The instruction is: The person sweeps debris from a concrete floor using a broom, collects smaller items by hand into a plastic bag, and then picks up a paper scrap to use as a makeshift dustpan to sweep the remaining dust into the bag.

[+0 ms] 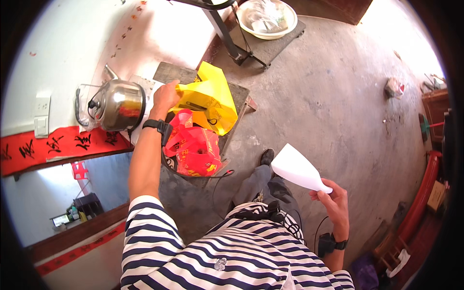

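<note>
My left hand (166,96) grips the top edge of a yellow bag (217,98) that stands on a small wooden table (177,73). A red bag (197,148) with looped handles sits beside the yellow one, nearer to me. Just left of my left hand is a stainless-steel kettle (121,105) with a black base, lying or standing sideways in this view. My right hand (333,199) holds a white plastic scoop-like piece (297,168) by its narrow end, the wide end pointing up and left, over the floor near my shoe.
A platform scale (268,50) at the top bears a white basin (268,36) with plastic bags. A dark cable runs by the red bag. The wall carries a socket and switch (41,125), a red paper banner (61,145) and a mirror (72,192). Wooden furniture (433,112) stands far right.
</note>
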Demonstrator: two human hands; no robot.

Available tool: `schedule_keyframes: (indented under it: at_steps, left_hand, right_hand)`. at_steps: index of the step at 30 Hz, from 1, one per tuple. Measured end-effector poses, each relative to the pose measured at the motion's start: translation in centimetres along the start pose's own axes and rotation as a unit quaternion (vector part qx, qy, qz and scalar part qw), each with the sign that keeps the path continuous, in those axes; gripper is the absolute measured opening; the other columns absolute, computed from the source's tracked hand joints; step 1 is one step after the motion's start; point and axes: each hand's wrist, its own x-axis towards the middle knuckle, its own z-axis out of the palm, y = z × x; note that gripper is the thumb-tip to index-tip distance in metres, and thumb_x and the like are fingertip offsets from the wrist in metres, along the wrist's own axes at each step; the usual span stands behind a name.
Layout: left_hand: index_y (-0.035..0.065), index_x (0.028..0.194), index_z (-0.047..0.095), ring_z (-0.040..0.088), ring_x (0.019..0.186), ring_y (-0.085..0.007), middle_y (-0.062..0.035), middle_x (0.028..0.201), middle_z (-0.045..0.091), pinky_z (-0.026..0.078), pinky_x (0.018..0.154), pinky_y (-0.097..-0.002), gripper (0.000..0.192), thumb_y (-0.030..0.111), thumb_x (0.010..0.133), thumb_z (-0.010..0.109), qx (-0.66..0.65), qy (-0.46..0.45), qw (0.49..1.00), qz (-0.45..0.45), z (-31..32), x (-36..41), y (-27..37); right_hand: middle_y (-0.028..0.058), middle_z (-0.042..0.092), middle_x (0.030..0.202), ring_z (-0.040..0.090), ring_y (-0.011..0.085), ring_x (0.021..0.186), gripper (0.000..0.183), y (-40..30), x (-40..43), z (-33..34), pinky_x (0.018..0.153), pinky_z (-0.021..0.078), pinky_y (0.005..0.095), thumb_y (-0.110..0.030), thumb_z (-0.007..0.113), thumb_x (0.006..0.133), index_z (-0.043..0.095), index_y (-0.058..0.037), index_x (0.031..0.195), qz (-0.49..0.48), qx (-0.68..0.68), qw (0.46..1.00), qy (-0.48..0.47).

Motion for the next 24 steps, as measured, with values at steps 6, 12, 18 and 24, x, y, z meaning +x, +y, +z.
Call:
schedule_keyframes:
  at_steps: [6,12,18,24]
  left_hand:
    - [0.014,0.097,0.07,0.062,0.089,-0.0393,-0.0194,0.091,0.066,0.05,0.076,-0.0457,0.02,0.02,0.081,0.058,-0.075,0.071,0.994,0.021,2.1,3.9,-1.2]
    - [0.0121,0.1,0.067,0.063,0.086,-0.0377,-0.018,0.089,0.066,0.05,0.073,-0.0422,0.019,0.013,0.082,0.059,-0.155,0.104,0.98,0.065,0.1,3.8,-6.0]
    - [0.0103,0.102,0.066,0.064,0.086,-0.0376,-0.0186,0.088,0.066,0.051,0.073,-0.0421,0.022,0.013,0.081,0.06,-0.193,0.067,0.973,0.106,0.6,2.2,-7.5]
    - [0.0111,0.115,0.061,0.06,0.1,-0.0358,-0.0172,0.11,0.063,0.049,0.083,-0.0434,0.038,0.022,0.078,0.066,-0.14,0.031,0.98,0.136,-1.1,1.2,-2.2]
  right_hand:
    - [0.0131,0.069,0.09,0.065,0.0165,0.08,0.034,1.4,-1.2,-0.4,0.074,0.0528,0.029,-0.007,0.061,0.087,0.057,0.0078,0.118,0.011,0.031,0.998,0.044]
    - [0.0125,0.069,0.091,0.065,0.0161,0.081,0.032,0.8,0.5,1.8,0.074,0.0529,0.0289,-0.005,0.06,0.086,0.059,0.0077,0.116,0.019,0.05,0.998,0.026]
    - [0.0125,0.069,0.094,0.066,0.0165,0.086,0.034,0.0,3.0,4.5,0.077,0.0522,0.0287,-0.008,0.063,0.086,0.059,0.007,0.117,0.047,0.018,0.998,-0.023]
    - [0.0127,0.069,0.094,0.066,0.0171,0.088,0.035,-0.2,4.3,7.0,0.081,0.0515,0.0292,-0.009,0.065,0.086,0.059,0.0068,0.117,0.054,-0.007,0.996,-0.074]
